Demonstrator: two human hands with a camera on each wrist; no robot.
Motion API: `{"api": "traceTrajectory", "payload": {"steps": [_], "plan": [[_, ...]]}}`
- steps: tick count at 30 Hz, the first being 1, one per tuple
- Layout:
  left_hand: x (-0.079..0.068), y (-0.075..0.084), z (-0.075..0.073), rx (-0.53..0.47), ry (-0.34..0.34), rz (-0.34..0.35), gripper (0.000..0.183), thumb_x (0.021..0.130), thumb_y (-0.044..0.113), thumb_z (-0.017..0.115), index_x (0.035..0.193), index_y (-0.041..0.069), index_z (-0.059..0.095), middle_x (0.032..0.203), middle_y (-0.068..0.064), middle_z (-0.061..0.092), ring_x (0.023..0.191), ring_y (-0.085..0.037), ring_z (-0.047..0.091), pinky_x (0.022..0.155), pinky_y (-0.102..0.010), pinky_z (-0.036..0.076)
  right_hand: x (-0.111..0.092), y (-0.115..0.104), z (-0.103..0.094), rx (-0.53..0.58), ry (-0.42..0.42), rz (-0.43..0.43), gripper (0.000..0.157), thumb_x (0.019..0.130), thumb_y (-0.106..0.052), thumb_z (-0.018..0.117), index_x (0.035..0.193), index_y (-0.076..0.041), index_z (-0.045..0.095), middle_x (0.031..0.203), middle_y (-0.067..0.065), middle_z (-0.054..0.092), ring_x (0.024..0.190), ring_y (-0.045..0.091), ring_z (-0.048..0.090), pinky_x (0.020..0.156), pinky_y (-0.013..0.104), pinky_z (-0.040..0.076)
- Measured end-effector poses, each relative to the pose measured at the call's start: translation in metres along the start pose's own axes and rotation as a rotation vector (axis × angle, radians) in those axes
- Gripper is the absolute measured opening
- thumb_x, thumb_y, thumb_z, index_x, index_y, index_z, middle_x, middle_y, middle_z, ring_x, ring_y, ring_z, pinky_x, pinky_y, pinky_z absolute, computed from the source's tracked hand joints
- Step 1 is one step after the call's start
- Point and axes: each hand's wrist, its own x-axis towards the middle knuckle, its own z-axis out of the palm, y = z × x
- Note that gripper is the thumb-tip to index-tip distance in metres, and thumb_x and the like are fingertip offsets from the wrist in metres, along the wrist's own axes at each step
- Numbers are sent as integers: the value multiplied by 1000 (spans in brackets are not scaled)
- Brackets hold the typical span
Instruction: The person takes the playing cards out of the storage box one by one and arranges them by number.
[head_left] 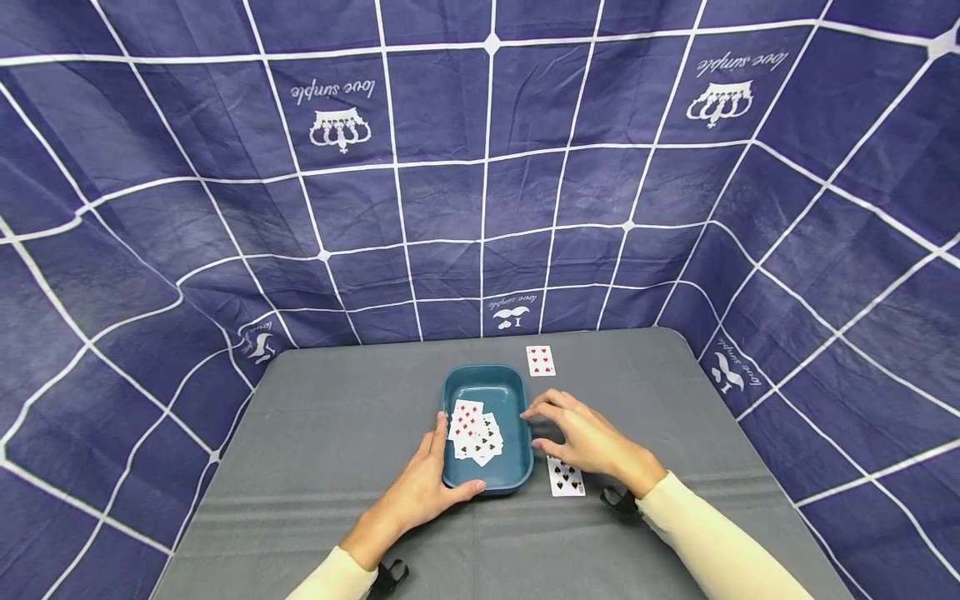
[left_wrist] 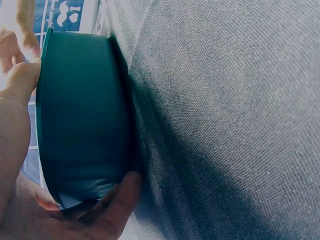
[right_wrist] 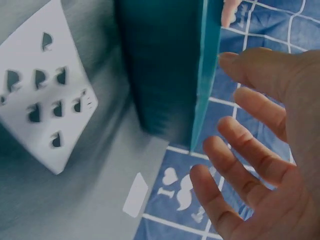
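A dark teal-blue plastic tray with rounded corners holds several loose playing cards, among them a diamond card on top and spade cards. My left hand grips the tray's near left corner, fingers along its left side and thumb on the near rim. In the left wrist view, its fingers curl round the tray's outer wall. My right hand hovers at the tray's right rim, fingers loosely bent and apart, holding nothing. Partly beneath it lies a spade card, face up on the table.
A six of hearts lies face up beyond the tray's far right corner. Grey cloth with slight folds covers the table. A blue curtain with white grid lines encloses the back and sides.
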Motion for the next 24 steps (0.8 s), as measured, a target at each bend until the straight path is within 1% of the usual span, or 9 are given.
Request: {"api": "traceTrajectory", "payload": {"steps": [6,9,13,16,19,22,24], "plan": [[1,-1,0,-5,-7,-7,142,92,64,96,186,-1,11,173,-28,51,151,-42,64,123,-62,55,23,-12,4,-6,2,-7,44,102,-28,94,143,-22,80,143,-1,73,136,24,74,114,52,63],[1,-1,1,-8,-4,-10,142,92,63,96,186,-2,11,173,-29,51,152,-42,64,123,-62,56,34,-18,7,-11,-5,-21,46,102,-29,93,145,-21,79,144,1,72,136,28,74,112,53,64],[1,0,1,-21,-9,-15,142,92,61,97,186,-2,11,174,-29,50,152,-43,63,123,-62,55,51,-24,12,-6,-25,-11,49,102,-29,93,148,-20,78,146,4,71,136,29,74,108,54,65],[1,1,0,-26,-11,-15,142,92,61,97,186,-1,11,174,-29,50,152,-44,63,123,-63,55,64,-28,16,12,-50,18,51,102,-30,93,150,-21,77,147,4,71,136,28,73,107,53,66],[1,2,-1,-25,-6,-12,142,92,61,97,186,-2,11,174,-29,50,152,-44,63,123,-63,55,78,-32,18,34,-91,46,53,103,-32,92,152,-23,76,150,5,69,137,28,71,108,54,65],[0,2,-1,-25,-8,-12,142,92,61,97,186,-2,11,174,-29,49,152,-44,63,124,-63,55,90,-34,23,49,-142,70,56,102,-34,93,154,-23,75,153,6,68,142,31,69,110,57,64],[-1,2,0,-26,-13,-11,142,92,61,97,186,-3,11,174,-30,49,153,-43,63,124,-62,55,98,-35,27,58,-178,82,59,102,-33,94,156,-22,74,155,7,67,144,33,68,112,60,63]]}}
